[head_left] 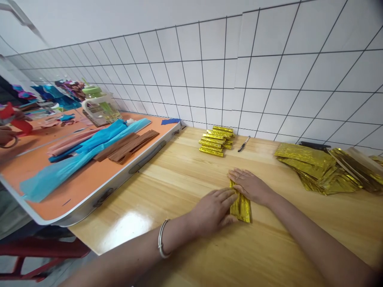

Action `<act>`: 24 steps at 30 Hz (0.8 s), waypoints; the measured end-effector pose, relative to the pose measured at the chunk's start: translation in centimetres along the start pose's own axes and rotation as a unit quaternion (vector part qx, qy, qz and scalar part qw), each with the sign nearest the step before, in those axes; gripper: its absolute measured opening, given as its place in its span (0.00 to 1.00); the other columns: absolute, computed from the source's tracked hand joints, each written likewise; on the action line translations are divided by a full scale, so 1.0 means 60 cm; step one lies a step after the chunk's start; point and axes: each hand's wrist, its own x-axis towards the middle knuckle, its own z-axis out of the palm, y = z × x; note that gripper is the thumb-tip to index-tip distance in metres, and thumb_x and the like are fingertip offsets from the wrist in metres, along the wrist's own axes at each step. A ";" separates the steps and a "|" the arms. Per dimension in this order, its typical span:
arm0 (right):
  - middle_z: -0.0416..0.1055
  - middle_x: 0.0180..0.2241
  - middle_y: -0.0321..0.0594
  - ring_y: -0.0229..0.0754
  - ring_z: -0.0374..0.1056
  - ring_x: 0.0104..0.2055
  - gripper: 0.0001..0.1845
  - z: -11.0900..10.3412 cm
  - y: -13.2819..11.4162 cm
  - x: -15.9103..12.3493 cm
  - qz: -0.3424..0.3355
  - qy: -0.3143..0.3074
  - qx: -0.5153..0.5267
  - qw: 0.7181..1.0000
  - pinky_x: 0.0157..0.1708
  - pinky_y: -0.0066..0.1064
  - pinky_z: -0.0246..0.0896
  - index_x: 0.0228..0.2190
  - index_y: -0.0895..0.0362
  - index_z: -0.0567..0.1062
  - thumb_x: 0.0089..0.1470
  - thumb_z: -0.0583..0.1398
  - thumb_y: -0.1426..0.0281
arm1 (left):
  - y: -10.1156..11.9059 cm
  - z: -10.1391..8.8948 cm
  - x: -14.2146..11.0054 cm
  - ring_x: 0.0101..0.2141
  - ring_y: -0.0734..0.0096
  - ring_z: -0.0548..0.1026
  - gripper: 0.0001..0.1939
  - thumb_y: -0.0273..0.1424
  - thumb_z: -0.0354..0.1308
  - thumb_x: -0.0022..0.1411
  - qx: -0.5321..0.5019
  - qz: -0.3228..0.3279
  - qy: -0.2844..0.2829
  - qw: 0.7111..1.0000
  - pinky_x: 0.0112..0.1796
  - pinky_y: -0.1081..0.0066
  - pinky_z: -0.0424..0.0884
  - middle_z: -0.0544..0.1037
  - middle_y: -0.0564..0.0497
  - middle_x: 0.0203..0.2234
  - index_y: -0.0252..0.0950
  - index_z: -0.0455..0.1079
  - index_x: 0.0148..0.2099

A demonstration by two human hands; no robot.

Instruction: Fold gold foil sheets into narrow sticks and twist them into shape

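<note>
A folded piece of gold foil (243, 209) lies on the wooden table, lengthwise creases running along it. My right hand (253, 186) rests flat across its far end, fingers stretched out and covering that part. On the near left side, my left hand (212, 209) touches the foil's edge with fingers extended over it and the thumb apart, close to the near end. The fingertips hide some of the left edge. Farther back, several narrow folded gold foil strips (216, 140) are stacked near the wall.
A pen (244, 144) lies beside the strips. Gold foil sheets (314, 165) are piled at right. To the left, an orange-topped table (76, 195) holds blue crepe paper (89, 159), brown strips (128, 146) and a clear container (103, 109). Another person's hand (7, 135) is near a red tool (22, 124).
</note>
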 end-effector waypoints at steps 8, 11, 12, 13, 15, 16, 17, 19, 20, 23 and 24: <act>0.51 0.62 0.39 0.44 0.42 0.64 0.26 -0.004 -0.004 -0.001 0.002 0.003 -0.004 1.000 0.60 0.44 0.41 0.60 0.51 0.54 0.62 0.43 0.62 | -0.044 0.016 0.015 0.56 0.56 0.60 0.26 0.40 0.47 0.62 0.054 0.015 -0.002 0.998 0.53 0.58 0.56 0.64 0.43 0.55 0.33 0.56 0.59; 0.51 0.62 0.39 0.44 0.42 0.64 0.26 -0.006 -0.004 -0.001 0.002 0.000 -0.004 1.000 0.60 0.44 0.41 0.60 0.51 0.54 0.62 0.43 0.62 | -0.038 0.014 0.009 0.56 0.57 0.60 0.26 0.40 0.48 0.62 0.052 0.018 -0.008 0.998 0.53 0.58 0.56 0.64 0.42 0.55 0.33 0.56 0.59; 0.52 0.62 0.39 0.44 0.42 0.64 0.26 -0.007 -0.005 0.000 0.002 0.000 -0.003 1.000 0.60 0.45 0.41 0.60 0.51 0.54 0.62 0.43 0.62 | -0.036 0.014 0.006 0.56 0.56 0.60 0.27 0.41 0.48 0.62 0.051 0.016 -0.008 0.999 0.53 0.57 0.56 0.64 0.42 0.56 0.33 0.56 0.59; 0.52 0.61 0.38 0.44 0.42 0.64 0.26 -0.007 -0.005 0.000 0.002 -0.001 -0.003 1.000 0.59 0.45 0.42 0.60 0.51 0.54 0.62 0.43 0.62 | -0.034 0.013 0.003 0.56 0.56 0.59 0.27 0.41 0.48 0.62 0.049 0.013 -0.008 0.999 0.53 0.57 0.56 0.64 0.41 0.56 0.33 0.55 0.59; 0.52 0.61 0.38 0.44 0.42 0.64 0.26 -0.008 -0.005 -0.001 0.002 -0.001 -0.002 1.000 0.59 0.45 0.42 0.60 0.51 0.54 0.62 0.43 0.62 | -0.028 0.012 -0.004 0.56 0.55 0.59 0.28 0.42 0.48 0.62 0.041 0.011 -0.006 0.999 0.53 0.57 0.56 0.63 0.41 0.56 0.33 0.54 0.60; 0.52 0.61 0.38 0.44 0.42 0.64 0.26 -0.008 -0.005 -0.001 0.001 -0.001 -0.002 1.000 0.59 0.45 0.42 0.60 0.51 0.54 0.61 0.43 0.63 | -0.025 0.011 -0.008 0.56 0.55 0.59 0.29 0.43 0.47 0.62 0.036 0.013 -0.005 0.999 0.53 0.57 0.56 0.63 0.41 0.56 0.33 0.54 0.60; 0.52 0.61 0.38 0.44 0.42 0.64 0.26 -0.008 -0.005 -0.001 0.001 -0.001 -0.001 1.000 0.59 0.44 0.42 0.60 0.51 0.54 0.61 0.43 0.63 | -0.021 0.010 -0.013 0.56 0.55 0.59 0.29 0.43 0.47 0.62 0.029 0.015 -0.004 0.999 0.53 0.57 0.56 0.63 0.41 0.56 0.33 0.53 0.60; 0.51 0.62 0.38 0.44 0.42 0.64 0.26 -0.009 -0.005 -0.001 0.001 -0.001 0.000 1.000 0.59 0.44 0.41 0.60 0.51 0.54 0.61 0.43 0.62 | -0.013 0.007 -0.021 0.55 0.56 0.59 0.29 0.43 0.47 0.62 0.016 0.019 -0.003 1.000 0.53 0.58 0.56 0.64 0.41 0.55 0.33 0.53 0.60; 0.51 0.62 0.38 0.44 0.42 0.64 0.26 -0.009 -0.005 -0.001 0.000 -0.001 0.000 1.000 0.59 0.44 0.41 0.60 0.51 0.54 0.62 0.43 0.62 | -0.008 0.005 -0.024 0.55 0.56 0.60 0.29 0.44 0.47 0.62 0.011 0.020 -0.004 1.000 0.53 0.58 0.56 0.64 0.41 0.55 0.33 0.53 0.60; 0.52 0.62 0.38 0.44 0.43 0.64 0.26 -0.010 -0.005 0.000 -0.001 -0.002 0.000 1.000 0.59 0.44 0.42 0.60 0.51 0.55 0.62 0.42 0.62 | 0.001 0.001 -0.031 0.55 0.57 0.60 0.29 0.46 0.46 0.62 0.003 0.023 -0.010 1.000 0.53 0.58 0.55 0.65 0.42 0.54 0.34 0.54 0.60; 0.52 0.61 0.38 0.44 0.43 0.64 0.26 -0.010 -0.005 0.000 -0.001 -0.002 0.001 1.000 0.59 0.45 0.42 0.60 0.51 0.55 0.62 0.42 0.62 | 0.002 -0.001 -0.032 0.55 0.57 0.60 0.30 0.47 0.46 0.62 0.005 0.024 -0.013 1.000 0.53 0.58 0.55 0.65 0.42 0.54 0.34 0.55 0.59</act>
